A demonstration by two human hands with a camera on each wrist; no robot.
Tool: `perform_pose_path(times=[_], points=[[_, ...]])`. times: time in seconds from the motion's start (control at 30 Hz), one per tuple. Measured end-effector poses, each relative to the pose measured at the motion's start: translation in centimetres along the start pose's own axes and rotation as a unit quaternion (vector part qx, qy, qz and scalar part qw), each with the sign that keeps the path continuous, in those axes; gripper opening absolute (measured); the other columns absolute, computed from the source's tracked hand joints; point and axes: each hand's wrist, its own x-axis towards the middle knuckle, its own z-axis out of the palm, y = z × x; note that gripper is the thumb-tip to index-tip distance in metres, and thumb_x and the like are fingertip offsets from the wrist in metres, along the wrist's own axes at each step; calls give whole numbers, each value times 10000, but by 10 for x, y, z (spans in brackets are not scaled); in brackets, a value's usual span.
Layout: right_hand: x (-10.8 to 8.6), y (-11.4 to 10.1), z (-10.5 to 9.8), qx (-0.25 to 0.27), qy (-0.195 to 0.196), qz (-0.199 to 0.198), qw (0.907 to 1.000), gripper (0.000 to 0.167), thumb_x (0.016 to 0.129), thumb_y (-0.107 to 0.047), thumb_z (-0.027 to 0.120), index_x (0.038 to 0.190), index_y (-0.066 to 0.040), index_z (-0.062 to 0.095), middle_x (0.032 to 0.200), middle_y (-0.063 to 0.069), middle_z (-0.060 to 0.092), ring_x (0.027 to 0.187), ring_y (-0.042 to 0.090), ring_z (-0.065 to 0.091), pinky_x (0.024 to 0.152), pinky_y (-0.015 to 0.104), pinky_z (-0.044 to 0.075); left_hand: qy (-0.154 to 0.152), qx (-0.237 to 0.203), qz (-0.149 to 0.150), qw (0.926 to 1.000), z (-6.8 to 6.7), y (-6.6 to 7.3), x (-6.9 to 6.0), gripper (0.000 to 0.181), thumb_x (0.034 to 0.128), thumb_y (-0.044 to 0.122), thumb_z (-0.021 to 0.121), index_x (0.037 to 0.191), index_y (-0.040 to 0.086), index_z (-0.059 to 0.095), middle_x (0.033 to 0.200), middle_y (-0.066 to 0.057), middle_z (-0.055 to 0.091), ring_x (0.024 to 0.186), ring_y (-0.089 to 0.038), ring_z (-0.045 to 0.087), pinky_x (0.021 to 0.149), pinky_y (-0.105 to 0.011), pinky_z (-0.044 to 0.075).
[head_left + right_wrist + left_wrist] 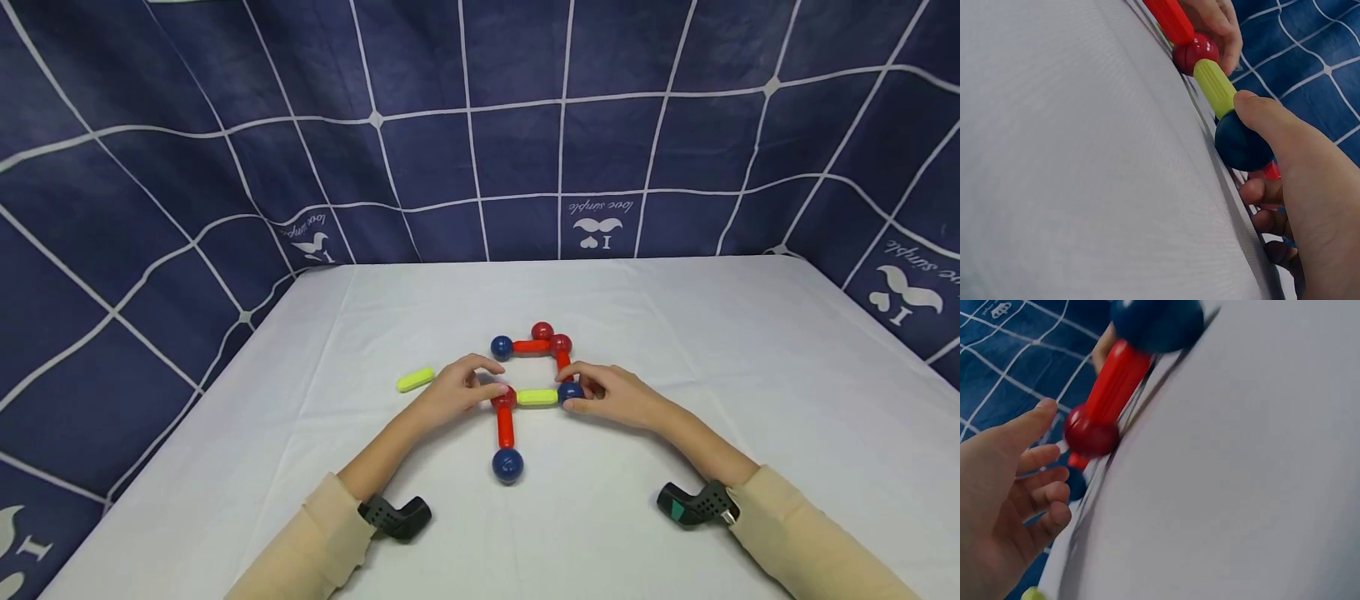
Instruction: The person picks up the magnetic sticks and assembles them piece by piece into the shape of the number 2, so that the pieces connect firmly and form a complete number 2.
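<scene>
A joined chain of balls and rods lies on the white cloth. My right hand (618, 396) pinches a blue ball (568, 395) between thumb and fingers. From that ball a yellow-green rod (537, 398) runs left to a red ball (507, 400). My left hand (453, 392) is beside this red ball, its fingers loosely bent and holding nothing; a gap shows in the left wrist view. A red rod (506, 427) links the same ball to a nearer blue ball (507, 466). Behind the right fingers, another red rod (563, 361) reaches a farther red ball (561, 344).
Past the hands, a red rod (530, 347) joins a blue ball (502, 347) toward the red balls; a second red ball (542, 331) sits there. One loose yellow-green rod (416, 380) lies left of the left hand. A dark blue checked curtain (517, 158) hangs behind the table.
</scene>
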Motion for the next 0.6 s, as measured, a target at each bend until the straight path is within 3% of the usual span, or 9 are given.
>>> perform_pose_path(times=[0.13, 0.27, 0.33, 0.43, 0.6], points=[[-1, 1, 1, 47, 13, -74, 10000, 348, 810, -402, 644, 1112, -251, 556, 695, -63, 457, 631, 85, 438, 559, 206, 329, 533, 630, 147, 9965, -21, -10, 3, 294, 838, 288, 636, 1075, 115, 624, 993, -44, 605, 708, -144, 465, 578, -226, 391], [-2, 1, 3, 86, 45, -92, 9999, 338, 811, -405, 642, 1102, -253, 559, 696, -62, 460, 631, 83, 438, 557, 203, 330, 724, 1158, 48, 9906, -47, -20, -1, 261, 845, 263, 626, 1043, 93, 632, 957, -69, 590, 723, -159, 466, 611, -262, 390], [-3, 2, 4, 119, 50, -78, 9999, 332, 811, -400, 643, 1098, -252, 560, 696, -60, 460, 629, 86, 437, 554, 203, 330, 602, 1326, -52, 9893, -60, -26, -5, 271, 846, 260, 625, 1047, 79, 623, 975, -85, 574, 757, -165, 466, 639, -270, 387], [-3, 2, 5, 167, 42, -30, 9998, 328, 812, -396, 644, 1094, -249, 561, 697, -58, 459, 625, 86, 432, 552, 203, 326, 185, 1422, -155, 9895, -76, -36, -9, 297, 837, 255, 630, 1049, 48, 600, 1003, -111, 546, 805, -177, 463, 672, -273, 389], [-1, 2, 4, 246, 35, -8, 9997, 317, 824, -383, 634, 1096, -243, 551, 698, -53, 450, 624, 98, 426, 555, 208, 318, -522, 1415, -675, 9862, -94, -42, -15, 312, 807, 242, 644, 1021, 29, 566, 922, -71, 517, 816, -169, 452, 694, -264, 379]])
